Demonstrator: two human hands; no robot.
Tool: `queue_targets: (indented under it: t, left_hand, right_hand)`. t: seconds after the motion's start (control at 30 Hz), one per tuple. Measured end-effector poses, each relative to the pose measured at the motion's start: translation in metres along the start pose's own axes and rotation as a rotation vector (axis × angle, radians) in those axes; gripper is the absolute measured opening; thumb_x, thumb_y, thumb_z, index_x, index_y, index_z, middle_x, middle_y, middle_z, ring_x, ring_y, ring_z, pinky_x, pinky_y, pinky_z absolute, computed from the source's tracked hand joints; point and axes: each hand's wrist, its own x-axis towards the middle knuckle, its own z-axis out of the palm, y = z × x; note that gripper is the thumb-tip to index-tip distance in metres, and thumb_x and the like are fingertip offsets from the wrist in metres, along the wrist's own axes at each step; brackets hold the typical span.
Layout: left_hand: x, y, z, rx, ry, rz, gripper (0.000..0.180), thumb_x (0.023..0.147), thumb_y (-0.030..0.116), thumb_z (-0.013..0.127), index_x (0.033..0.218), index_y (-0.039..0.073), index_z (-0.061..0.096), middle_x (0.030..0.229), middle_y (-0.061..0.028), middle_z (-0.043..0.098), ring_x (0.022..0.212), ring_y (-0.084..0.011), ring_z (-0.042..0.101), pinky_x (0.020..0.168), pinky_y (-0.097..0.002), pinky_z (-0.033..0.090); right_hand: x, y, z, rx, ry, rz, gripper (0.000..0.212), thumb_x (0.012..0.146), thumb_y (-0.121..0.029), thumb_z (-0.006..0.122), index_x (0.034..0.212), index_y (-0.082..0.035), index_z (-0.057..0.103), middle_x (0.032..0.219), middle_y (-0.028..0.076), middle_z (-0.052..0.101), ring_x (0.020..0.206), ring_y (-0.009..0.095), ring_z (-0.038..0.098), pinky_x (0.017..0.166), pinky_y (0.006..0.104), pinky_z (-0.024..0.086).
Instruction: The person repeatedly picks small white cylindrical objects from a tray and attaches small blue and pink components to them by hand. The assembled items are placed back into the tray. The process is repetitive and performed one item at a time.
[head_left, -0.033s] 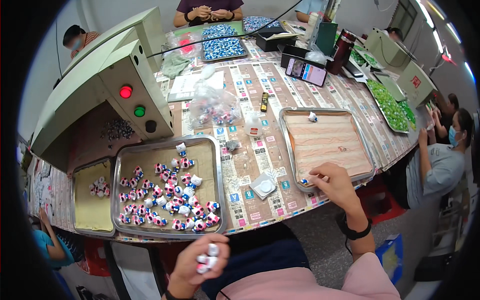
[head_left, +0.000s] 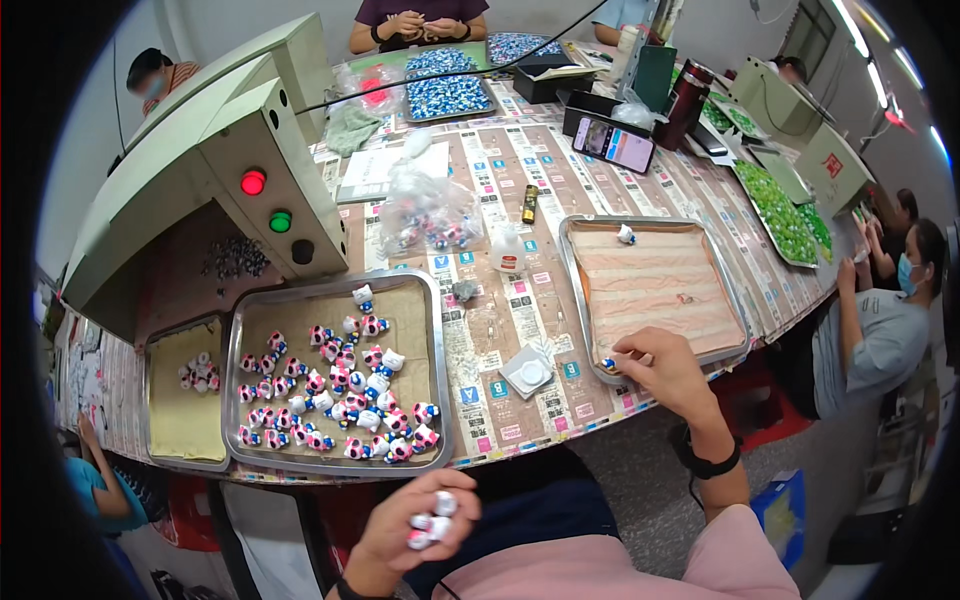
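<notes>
My left hand (head_left: pixel 420 525), palm up below the table edge, is curled around several small white-and-pink figurine heads (head_left: pixel 430 527). My right hand (head_left: pixel 665 370) is at the near left corner of a metal tray (head_left: pixel 568 262) lined with pale pinkish cloth. Its thumb and fingertips pinch a small blue figurine piece (head_left: pixel 608 365) with a bit of yellow. A white-and-blue figurine (head_left: pixel 626 234) is near that tray's far edge. To the left, a larger metal tray (head_left: pixel 437 330) carries many pink, white and blue figurines (head_left: pixel 345 380) on brown cloth.
Left of the large tray, a smaller tray (head_left: pixel 185 435) holds several white pieces. A beige machine (head_left: pixel 230 150) stands behind them. Between the trays are a white bottle (head_left: pixel 507 250), a white square dish (head_left: pixel 527 371) and a bag of figurines (head_left: pixel 430 215). A phone (head_left: pixel 613 144) leans farther back; co-workers sit around.
My left hand has shifted slightly to the right with the heads in it. The right hand has moved very little and stays at the tray corner.
</notes>
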Motion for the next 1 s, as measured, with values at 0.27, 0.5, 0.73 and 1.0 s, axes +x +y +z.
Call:
queue_targets:
  t: [0.27,0.5,0.73,1.0]
  left_hand:
    - [0.036,-0.032,0.019,-0.098,0.002,-0.07,0.024,0.095,0.011,0.051,0.115,-0.001,0.054,0.109,-0.0194,0.061,0.064,-0.0162,0.056,0.052,-0.0256,0.046]
    - [0.035,-0.034,0.013,-0.225,-0.002,0.027,0.04,0.095,0.01,0.053,0.133,0.0,0.045,0.106,-0.0085,0.057,0.078,-0.0125,0.054,0.063,-0.0264,0.046]
    - [0.036,-0.031,0.017,-0.273,0.064,0.085,0.039,0.095,0.011,0.055,0.132,0.001,0.045,0.117,-0.0146,0.056,0.087,-0.0176,0.056,0.065,-0.0259,0.047]
    - [0.028,-0.031,0.011,-0.318,0.011,0.15,0.041,0.096,0.01,0.055,0.134,0.001,0.044,0.114,-0.0121,0.056,0.094,-0.0182,0.059,0.076,-0.027,0.054]
  right_hand:
    - [0.018,-0.001,0.0,0.21,-0.193,0.086,0.026,0.081,-0.005,0.065,0.107,0.0,0.066,0.09,0.01,0.064,0.079,0.015,0.063,0.074,0.0269,0.05]
    - [0.001,-0.006,-0.001,0.818,-0.299,0.23,0.02,0.089,-0.003,0.062,0.108,0.002,0.065,0.105,0.004,0.061,0.091,0.01,0.06,0.079,0.0237,0.05]
    - [-0.01,-0.035,0.026,0.981,-0.376,0.205,0.023,0.082,0.004,0.068,0.104,0.003,0.065,0.105,0.008,0.065,0.094,0.012,0.063,0.083,0.0251,0.052]
    - [-0.002,-0.06,0.046,0.722,-0.249,0.071,0.021,0.082,0.004,0.068,0.103,0.001,0.069,0.101,0.007,0.065,0.085,0.009,0.062,0.072,0.0215,0.05]
